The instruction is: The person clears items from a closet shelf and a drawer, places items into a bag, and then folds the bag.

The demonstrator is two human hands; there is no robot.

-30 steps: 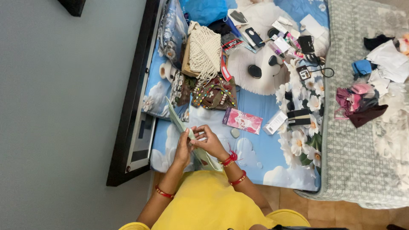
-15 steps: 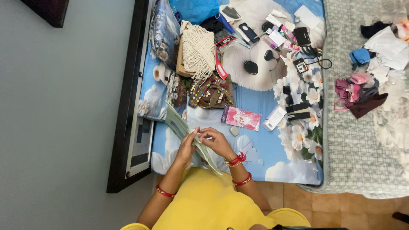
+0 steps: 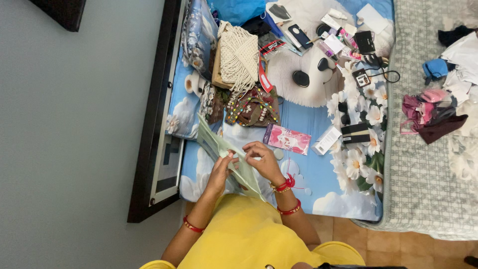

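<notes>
While you leaned over the bed's blue cloud-and-flower printed sheet (image 3: 318, 179), both of your hands met on a flat, pale green translucent plastic pouch (image 3: 219, 149) held tilted above the near left corner of the bed. Your left hand (image 3: 220, 172) gripped the pouch from below, thumb and fingers closed on its lower edge. Your right hand (image 3: 263, 160) came in from the right, its fingertips pinched on the pouch's upper edge just beside the left thumb, so the two hands nearly touched. The pouch ran diagonally, its far end pointing up toward a brown fabric bag trimmed with shells and coloured beads (image 3: 251, 107).

Just beyond your right hand lay a pink rectangular packet (image 3: 287, 139), with a small white box (image 3: 327, 140) near it and a black folded wallet (image 3: 355, 133) a little further right. Further up the bed sat a cream macramé bag (image 3: 239, 55) beside a white plush panda-shaped cushion (image 3: 306, 74) scattered with small cosmetics. Well apart to the right, a heap of maroon and pink cloth (image 3: 430, 114) rested on a grey patterned quilt (image 3: 418, 189).
</notes>
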